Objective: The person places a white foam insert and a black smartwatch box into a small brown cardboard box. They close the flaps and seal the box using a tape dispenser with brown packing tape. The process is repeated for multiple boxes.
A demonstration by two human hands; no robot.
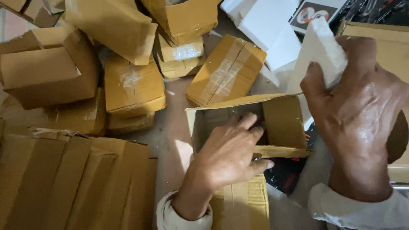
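Gripping white foam block (321, 47), right hand (362, 110); left hand (228, 155) inside open cardboard box (283, 123).

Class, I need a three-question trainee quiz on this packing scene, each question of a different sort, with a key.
1. True or false: the left hand reaches into the open cardboard box.
2. What does the right hand grip? A) a white foam block B) a tape roll C) scissors
3. Fill in: the flattened cardboard sheets lie at the lower ____ of the view.

Key: 1 true. 2 A, the white foam block. 3 left.
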